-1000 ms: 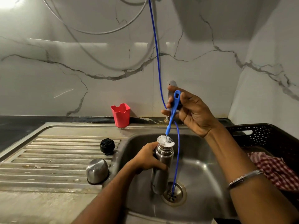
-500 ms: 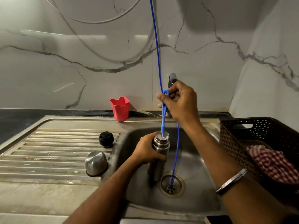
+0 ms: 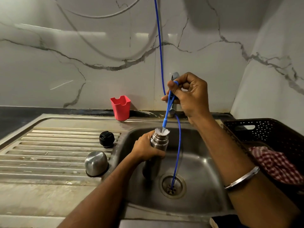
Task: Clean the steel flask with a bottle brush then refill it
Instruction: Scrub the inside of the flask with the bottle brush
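The steel flask (image 3: 158, 142) stands upright in the sink basin (image 3: 202, 170), its mouth uncovered. My left hand (image 3: 144, 149) grips the flask just below its neck. My right hand (image 3: 189, 96) pinches the blue handle of the bottle brush (image 3: 167, 109) above the flask. White bristles flare out at the flask's mouth; the brush's lower part is hidden inside. The flask's black stopper (image 3: 107, 139) and steel cup lid (image 3: 96, 163) sit on the draining board, left of the basin.
A thin blue hose (image 3: 160, 51) hangs down the marble wall into the drain (image 3: 171, 186). The tap is mostly hidden behind my right hand. A red cup (image 3: 120, 107) stands at the back edge. A dark basket (image 3: 263, 134) with a checked cloth (image 3: 276, 163) sits at the right.
The brush was pushed down into the flask half a second ago; now my right hand has lifted it, so the bristles show at the mouth again. My left hand keeps its grip.
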